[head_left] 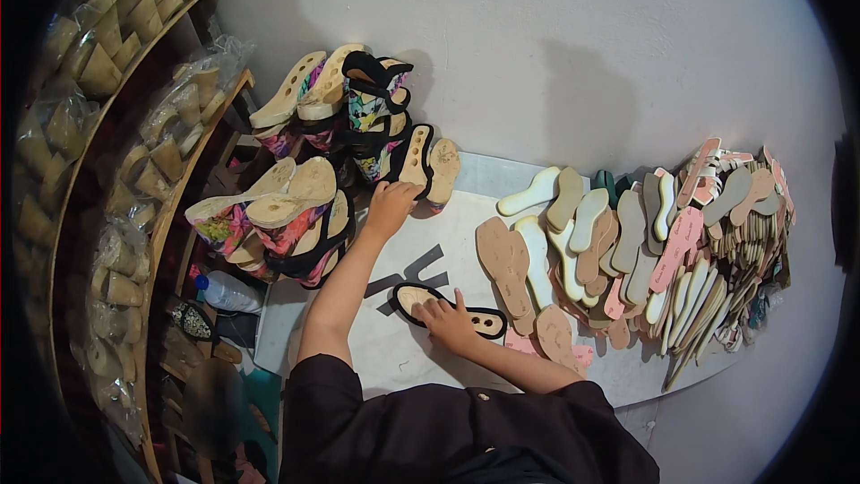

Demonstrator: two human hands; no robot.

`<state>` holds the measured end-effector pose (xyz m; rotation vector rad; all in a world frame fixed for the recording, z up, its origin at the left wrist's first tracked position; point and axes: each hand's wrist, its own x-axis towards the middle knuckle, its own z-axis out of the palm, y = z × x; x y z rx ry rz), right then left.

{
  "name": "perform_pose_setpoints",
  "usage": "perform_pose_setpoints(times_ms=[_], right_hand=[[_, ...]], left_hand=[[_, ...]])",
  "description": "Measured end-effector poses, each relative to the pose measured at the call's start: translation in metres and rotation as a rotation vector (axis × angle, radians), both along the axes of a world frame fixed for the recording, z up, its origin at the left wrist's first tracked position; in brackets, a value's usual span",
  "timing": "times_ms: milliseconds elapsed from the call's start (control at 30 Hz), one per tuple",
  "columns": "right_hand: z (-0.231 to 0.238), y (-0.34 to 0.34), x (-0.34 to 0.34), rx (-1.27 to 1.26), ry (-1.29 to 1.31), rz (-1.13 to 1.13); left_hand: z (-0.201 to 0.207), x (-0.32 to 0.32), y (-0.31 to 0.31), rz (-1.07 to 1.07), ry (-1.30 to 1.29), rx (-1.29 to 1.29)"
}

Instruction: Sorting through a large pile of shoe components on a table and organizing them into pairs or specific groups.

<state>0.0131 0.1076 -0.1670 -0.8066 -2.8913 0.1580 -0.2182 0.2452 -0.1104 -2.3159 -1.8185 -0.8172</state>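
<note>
Roughly: R hand [451,324] half-curled over long black-edged tan footbed [414,302] on white tabletop [466,215]; L hand [392,207], fingers bent, at lower end of black-rimmed, holed beige sole [415,158]. Both grips unclear. Footbed prob. light, semi-stiff; take by edges.

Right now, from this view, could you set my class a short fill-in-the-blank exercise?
1. The right hand touches a flat tan sole edged in ____.
2. The multicoloured floral wedge shoes stand on the picture's ____ side.
3. The white plastic bottle has a ____ cap.
Missing words: black; left; blue.
</note>
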Motion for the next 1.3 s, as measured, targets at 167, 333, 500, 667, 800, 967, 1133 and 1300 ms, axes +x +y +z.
perform_pose_setpoints(times_ms=[167,333,500,667,800,967,1133,1300], right_hand=[[-0.012,0.006,-0.019,0.092,-0.085,-0.022],[-0.004,-0.003,-0.013,0.267,0.038,-0.017],[0.080,0.017,0.013,-0.150,-0.026,-0.110],[0.133,0.024,0.040,-0.229,0.261,-0.156],[0.201,0.034,0.039,-0.058,0.207,-0.170],[0.202,0.066,0.025,0.314,0.319,-0.203],[0.152,0.132,0.027,0.200,0.510,-0.231],[0.093,0.173,0.014,0.245,0.512,-0.254]], left_hand=[[0.031,0.013,-0.028,0.065,-0.004,0.173],[0.036,0.012,-0.085,-0.289,-0.295,-0.276],[0.017,0.028,-0.131,-0.412,-0.278,-0.521],[0.020,0.053,-0.123,-0.442,-0.515,-0.464],[0.065,0.082,-0.114,-0.448,-0.354,0.104],[0.087,0.079,-0.068,-0.416,-0.249,0.369],[0.116,0.047,-0.030,-0.375,-0.208,0.231],[0.047,0.008,-0.009,-0.069,-0.073,0.007]])
